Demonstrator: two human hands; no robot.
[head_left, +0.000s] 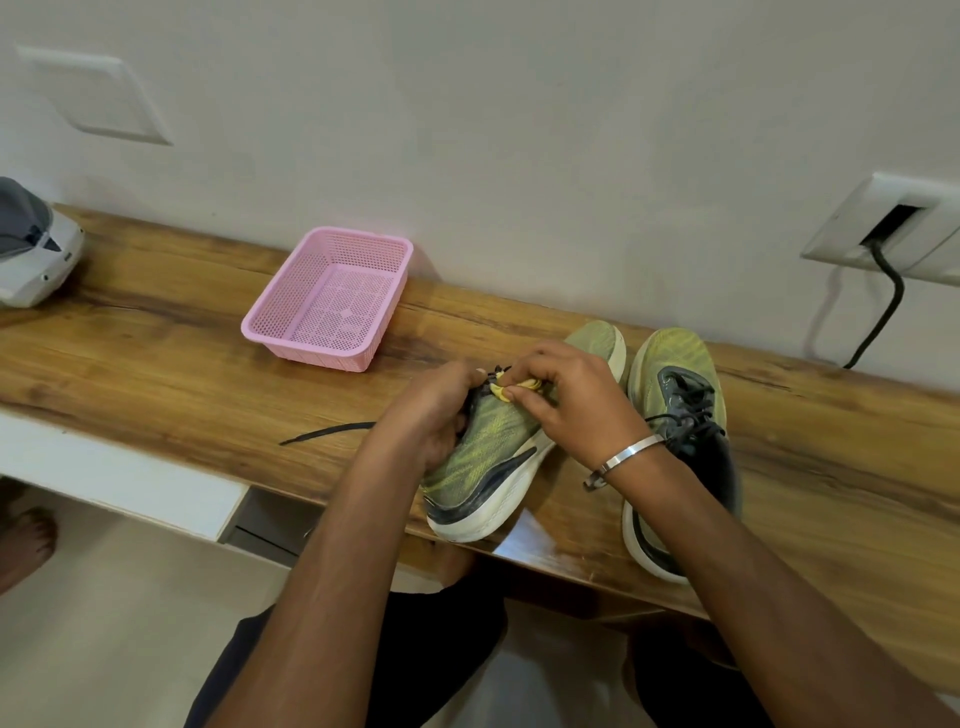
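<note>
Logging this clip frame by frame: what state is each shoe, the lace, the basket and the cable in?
Near shoe: tipped sideways, left hand and right hand pinching at its lacing.
Loose lace: end trailing on the table.
Other shoe: upright, laced.
Basket: upright.
Cable: plugged into wall plate.

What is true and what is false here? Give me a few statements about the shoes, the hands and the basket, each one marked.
1. The left hand and right hand pinch the laces of the tilted shoe. True.
2. The pink basket sits on the floor. False: it stands on the wooden table.
3. The second shoe lies upside down. False: it stands upright on its sole, laced.
4. A silver bangle circles the right wrist. True.
5. A black lace end trails on the table, left of the hands. True.
</note>
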